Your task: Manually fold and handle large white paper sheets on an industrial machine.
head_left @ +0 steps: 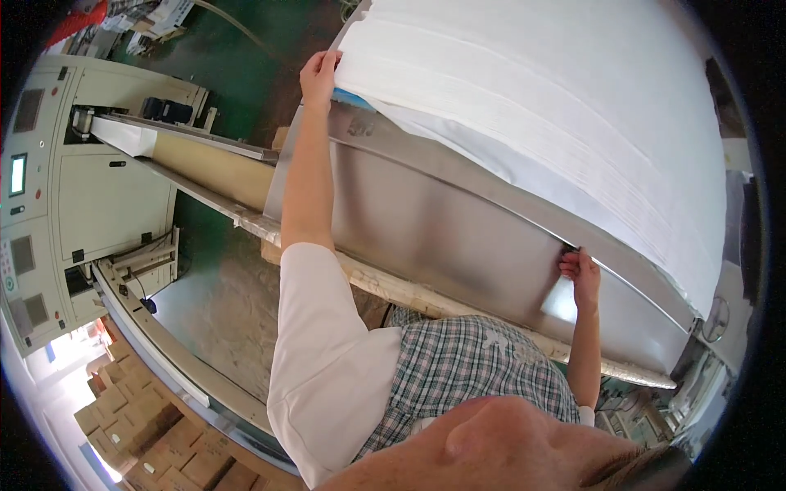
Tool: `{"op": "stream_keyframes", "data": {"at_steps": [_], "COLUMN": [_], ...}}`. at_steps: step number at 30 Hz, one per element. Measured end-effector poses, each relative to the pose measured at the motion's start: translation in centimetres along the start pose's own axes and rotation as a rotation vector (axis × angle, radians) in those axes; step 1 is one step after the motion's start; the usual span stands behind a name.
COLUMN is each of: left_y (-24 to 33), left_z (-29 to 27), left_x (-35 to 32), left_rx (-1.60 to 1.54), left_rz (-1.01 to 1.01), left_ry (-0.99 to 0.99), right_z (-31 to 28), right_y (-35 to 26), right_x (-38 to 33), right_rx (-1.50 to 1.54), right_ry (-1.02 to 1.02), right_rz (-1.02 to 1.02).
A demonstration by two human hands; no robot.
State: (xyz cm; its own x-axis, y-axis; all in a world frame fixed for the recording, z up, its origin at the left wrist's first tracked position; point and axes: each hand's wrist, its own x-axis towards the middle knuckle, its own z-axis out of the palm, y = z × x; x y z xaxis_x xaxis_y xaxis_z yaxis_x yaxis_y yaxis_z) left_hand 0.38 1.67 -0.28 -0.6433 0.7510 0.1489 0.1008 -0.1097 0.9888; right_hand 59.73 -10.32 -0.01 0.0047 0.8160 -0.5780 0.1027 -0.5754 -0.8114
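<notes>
A thick stack of thin white sheets (524,90), paper or cloth I cannot tell, lies on a metal table (426,221). At the stack's left corner my left hand (319,78) is closed, its fingertips pinching the sheets' edge. A bit of blue (354,99) shows under the stack beside that hand. The lowest white sheet sags loose along the near side. My right hand (581,274) is closed at the table's raised metal lip, fingers curled around something small and dark that I cannot make out. Below it is a bright pale patch on the metal, perhaps a reflection.
A padded, wrapped rail (458,309) runs along the table's near edge, against my checked apron. To the left, a long belt conveyor (209,168) leads to a pale machine cabinet (102,192). Cardboard boxes (135,401) are stacked at the lower left.
</notes>
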Motion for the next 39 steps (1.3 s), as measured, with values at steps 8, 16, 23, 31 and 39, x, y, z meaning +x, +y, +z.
{"op": "stream_keyframes", "data": {"at_steps": [8,16,23,31,39], "left_y": [0.7,5.3,8.3,8.5,9.3], "left_z": [-1.1,-1.7,11.5,12.3,13.3], "left_x": [-0.2,0.5,-6.9,-12.3,-14.0], "left_rx": [0.015,0.582,1.157,1.278,1.289], "left_rz": [-0.038,-0.127,0.299,0.624,0.656], "left_ry": [-0.060,-0.565,-1.137,-1.032,-0.960], "right_z": [0.4,0.7,2.0,14.0,16.8], "right_y": [0.0,-0.3,-1.0,-12.7,-14.0], "right_x": [-0.3,-2.1,-2.4,-0.9,6.8], "right_rx": [-0.024,-0.051,-0.083,-0.755,-1.227], "right_ry": [0.016,0.010,-0.022,-0.263,-0.113], "right_rz": [0.012,0.007,0.025,-0.921,-1.070]}}
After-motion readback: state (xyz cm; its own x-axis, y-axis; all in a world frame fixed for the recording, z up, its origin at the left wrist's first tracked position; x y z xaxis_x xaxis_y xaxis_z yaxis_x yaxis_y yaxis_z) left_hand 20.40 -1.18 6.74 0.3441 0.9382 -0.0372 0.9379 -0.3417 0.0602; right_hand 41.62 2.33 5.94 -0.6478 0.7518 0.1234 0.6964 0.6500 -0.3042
